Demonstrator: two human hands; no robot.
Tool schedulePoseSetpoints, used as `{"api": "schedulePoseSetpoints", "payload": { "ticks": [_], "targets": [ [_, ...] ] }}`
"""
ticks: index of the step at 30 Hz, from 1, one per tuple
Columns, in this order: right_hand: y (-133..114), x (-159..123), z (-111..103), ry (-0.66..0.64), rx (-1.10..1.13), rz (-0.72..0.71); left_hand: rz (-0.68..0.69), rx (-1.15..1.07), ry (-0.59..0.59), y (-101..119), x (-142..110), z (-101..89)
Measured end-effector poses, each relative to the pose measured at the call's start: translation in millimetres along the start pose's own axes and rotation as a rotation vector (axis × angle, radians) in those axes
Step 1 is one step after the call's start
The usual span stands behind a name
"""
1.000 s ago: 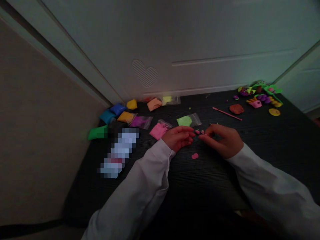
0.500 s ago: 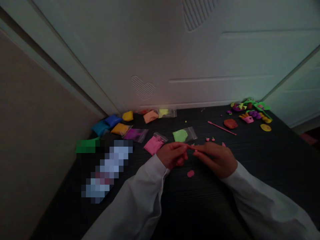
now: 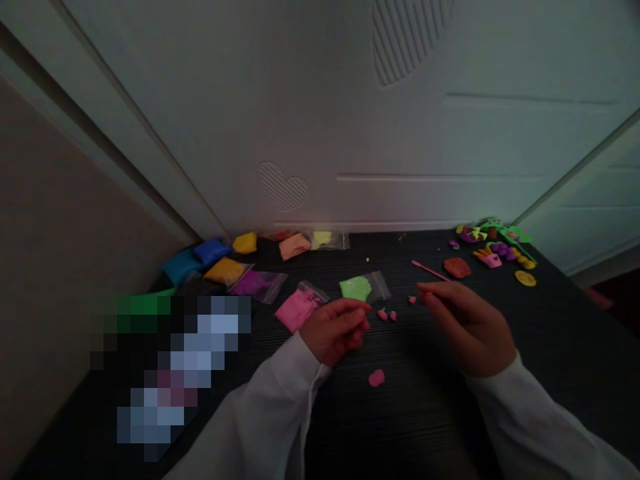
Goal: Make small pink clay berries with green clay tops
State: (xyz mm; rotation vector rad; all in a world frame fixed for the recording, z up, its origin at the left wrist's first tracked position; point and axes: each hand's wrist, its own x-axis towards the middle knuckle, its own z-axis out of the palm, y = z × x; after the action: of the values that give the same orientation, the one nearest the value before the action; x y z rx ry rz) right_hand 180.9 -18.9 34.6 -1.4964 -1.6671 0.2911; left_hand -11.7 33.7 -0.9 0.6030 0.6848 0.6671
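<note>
My left hand (image 3: 336, 330) is closed above the dark table, thumb against curled fingers; whatever its fingertips hold is too small to make out. To its right, my right hand (image 3: 470, 328) pinches thumb and forefinger together. A bit of pink shows at those fingertips, but I cannot tell if it is held or lies behind them. Between the hands lie small pink clay pieces with green tops, like tiny strawberries (image 3: 383, 314), and a similar one (image 3: 412, 300) is beside the right fingertips. A flat pink clay piece (image 3: 377, 378) rests nearer me.
Bags of pink clay (image 3: 297, 310) and light green clay (image 3: 356, 289) lie behind my left hand. More coloured clay packets, such as a blue one (image 3: 211, 251), fill the back left. A pink stick tool (image 3: 430, 270), a reddish-brown lump (image 3: 457, 267) and finished clay figures (image 3: 487, 257) are back right.
My hands, close together before, are now apart. The right hand has moved right, while the left stays nearly in place. The small pink pieces between them have come into view. The camera view has shifted slightly.
</note>
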Motion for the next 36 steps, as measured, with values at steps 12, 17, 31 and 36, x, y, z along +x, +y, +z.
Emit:
{"api": "schedulePoseSetpoints", "payload": {
  "ticks": [12,17,31,36],
  "targets": [
    [23.8,7.3,-8.3,0.303,0.737,0.411,0.01,-0.11,0.131,9.6,-1.3,-3.9],
    [23.1,7.2,-7.5,0.278,0.712,0.458,0.061,-0.12,0.225,11.6,-1.3,-3.0],
    [3.1,-16.0,9.1,-0.535,-0.113,-0.109,0.112,-0.081,0.15,9.9,0.3,-3.3],
    [11.2,-19.4,9.5,-0.597,-0.233,-0.185,0.115,-0.068,0.151,9.6,1.6,-2.5]
  ]
}}
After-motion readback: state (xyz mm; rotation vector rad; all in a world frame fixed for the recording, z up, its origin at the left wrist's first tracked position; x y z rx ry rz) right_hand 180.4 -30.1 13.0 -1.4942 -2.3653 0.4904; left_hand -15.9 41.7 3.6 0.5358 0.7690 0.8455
